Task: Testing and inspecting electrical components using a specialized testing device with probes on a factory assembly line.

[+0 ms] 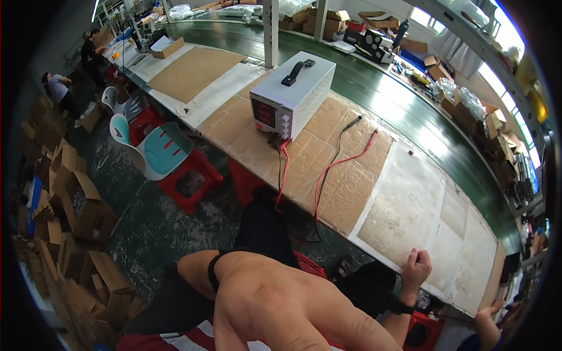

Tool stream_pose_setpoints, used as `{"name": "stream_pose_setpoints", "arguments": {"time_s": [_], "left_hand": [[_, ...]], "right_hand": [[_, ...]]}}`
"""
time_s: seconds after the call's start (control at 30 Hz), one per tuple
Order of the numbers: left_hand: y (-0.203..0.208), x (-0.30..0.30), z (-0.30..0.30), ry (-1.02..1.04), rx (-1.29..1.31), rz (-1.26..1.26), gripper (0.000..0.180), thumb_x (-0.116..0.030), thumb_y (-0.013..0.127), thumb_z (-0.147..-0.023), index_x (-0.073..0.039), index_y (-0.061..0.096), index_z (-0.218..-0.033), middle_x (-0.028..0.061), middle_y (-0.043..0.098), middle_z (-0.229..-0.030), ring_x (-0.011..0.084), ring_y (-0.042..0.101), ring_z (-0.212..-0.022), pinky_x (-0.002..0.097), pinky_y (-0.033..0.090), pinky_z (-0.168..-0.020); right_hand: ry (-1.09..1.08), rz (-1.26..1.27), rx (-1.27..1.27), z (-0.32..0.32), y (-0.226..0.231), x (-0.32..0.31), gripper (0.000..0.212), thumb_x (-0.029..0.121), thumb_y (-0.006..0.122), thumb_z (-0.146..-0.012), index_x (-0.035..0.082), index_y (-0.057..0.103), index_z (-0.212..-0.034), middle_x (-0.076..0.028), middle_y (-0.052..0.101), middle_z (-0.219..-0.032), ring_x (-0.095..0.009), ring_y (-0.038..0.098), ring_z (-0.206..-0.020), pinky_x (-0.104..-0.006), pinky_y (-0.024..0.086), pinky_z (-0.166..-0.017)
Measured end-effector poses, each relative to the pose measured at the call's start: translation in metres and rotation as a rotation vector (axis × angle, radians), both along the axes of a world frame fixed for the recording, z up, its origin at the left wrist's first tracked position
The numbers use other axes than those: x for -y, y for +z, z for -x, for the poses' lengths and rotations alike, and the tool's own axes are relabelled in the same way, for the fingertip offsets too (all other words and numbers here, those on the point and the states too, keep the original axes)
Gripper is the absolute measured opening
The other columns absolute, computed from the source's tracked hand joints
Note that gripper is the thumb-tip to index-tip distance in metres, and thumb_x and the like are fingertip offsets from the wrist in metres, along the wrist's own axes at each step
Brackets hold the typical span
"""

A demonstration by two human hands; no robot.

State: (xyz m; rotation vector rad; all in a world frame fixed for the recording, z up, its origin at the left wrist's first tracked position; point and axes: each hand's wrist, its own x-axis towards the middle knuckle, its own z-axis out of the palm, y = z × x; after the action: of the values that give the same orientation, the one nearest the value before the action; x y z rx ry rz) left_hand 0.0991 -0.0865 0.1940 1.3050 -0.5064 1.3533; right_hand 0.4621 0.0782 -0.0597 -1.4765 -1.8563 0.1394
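Note:
My left hand (pixel 287 298) is very large and close at the bottom of the view, its back turned up and a dark beaded bracelet (pixel 213 270) at the wrist. Its fingers run off the lower edge, so their grip is hidden. My right hand (pixel 416 269) is closed in a fist at the table's near edge, with a dark band on the wrist; nothing shows in it. A grey bench power supply (pixel 295 96) with a black handle and lit red digits stands on cardboard. From its front come a red test lead (pixel 317 190) and a black test lead (pixel 336 153), probe ends lying on the cardboard.
The long table (pixel 404 205) carries cardboard sheets, with a green conveyor belt (pixel 386 76) behind it. Red stools (pixel 193 178) and a teal-white chair seat (pixel 167 149) stand at left, beside stacked cartons (pixel 82 205). Other people (pixel 57 90) are at far left; another person's arm (pixel 486 324) is lower right.

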Motion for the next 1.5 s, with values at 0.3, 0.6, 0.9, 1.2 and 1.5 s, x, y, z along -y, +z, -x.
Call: {"name": "stream_pose_setpoints", "arguments": {"time_s": [0.3, 0.6, 0.9, 1.2, 1.5], "left_hand": [[-0.003, -0.013, 0.000, -0.096, 0.019, -0.059, 0.060, -0.043, 0.078, -0.092, 0.009, 0.070, -0.119, 0.0482, 0.046, -0.136, 0.0659, 0.056, -0.118, 0.0548, 0.061, -0.078], [0.004, -0.004, -0.010, -0.194, 0.058, 0.095, 0.066, -0.047, 0.075, -0.093, 0.010, 0.066, -0.127, 0.0531, 0.031, -0.145, 0.0732, 0.038, -0.131, 0.0666, 0.052, -0.089], [0.002, -0.009, -0.013, -0.155, 0.003, 0.077, 0.063, -0.044, 0.075, -0.094, 0.009, 0.066, -0.127, 0.0528, 0.033, -0.144, 0.0718, 0.041, -0.128, 0.0670, 0.051, -0.092], [0.002, -0.008, -0.013, -0.098, -0.031, 0.049, 0.060, -0.041, 0.075, -0.095, 0.009, 0.066, -0.127, 0.0525, 0.034, -0.143, 0.0703, 0.045, -0.126, 0.0674, 0.050, -0.094], [0.005, -0.009, -0.011, -0.069, -0.073, 0.056, 0.057, -0.038, 0.074, -0.095, 0.009, 0.066, -0.127, 0.0521, 0.035, -0.141, 0.0689, 0.048, -0.124, 0.0677, 0.049, -0.097]], "right_hand": [[-0.004, 0.031, -0.006, 0.001, 0.002, -0.001, 0.032, 0.017, 0.067, -0.098, 0.002, 0.054, -0.073, -0.012, 0.053, -0.065, -0.026, 0.049, -0.057, -0.0407, 0.042, -0.056], [-0.029, -0.004, 0.012, 0.003, 0.003, 0.001, 0.030, 0.016, 0.070, -0.095, 0.004, 0.054, -0.073, -0.014, 0.054, -0.065, -0.030, 0.051, -0.057, -0.0417, 0.042, -0.056], [-0.014, 0.006, -0.033, 0.008, 0.006, 0.002, 0.030, 0.016, 0.070, -0.094, 0.003, 0.056, -0.072, -0.013, 0.054, -0.064, -0.027, 0.052, -0.056, -0.0404, 0.043, -0.055], [-0.004, 0.013, -0.023, 0.004, 0.005, 0.001, 0.032, 0.017, 0.068, -0.097, 0.002, 0.056, -0.072, -0.013, 0.055, -0.064, -0.026, 0.052, -0.055, -0.0400, 0.043, -0.055], [-0.009, 0.035, -0.045, 0.007, 0.007, 0.002, 0.031, 0.016, 0.067, -0.097, 0.001, 0.055, -0.073, -0.012, 0.052, -0.062, -0.023, 0.048, -0.056, -0.0393, 0.041, -0.055]]}}
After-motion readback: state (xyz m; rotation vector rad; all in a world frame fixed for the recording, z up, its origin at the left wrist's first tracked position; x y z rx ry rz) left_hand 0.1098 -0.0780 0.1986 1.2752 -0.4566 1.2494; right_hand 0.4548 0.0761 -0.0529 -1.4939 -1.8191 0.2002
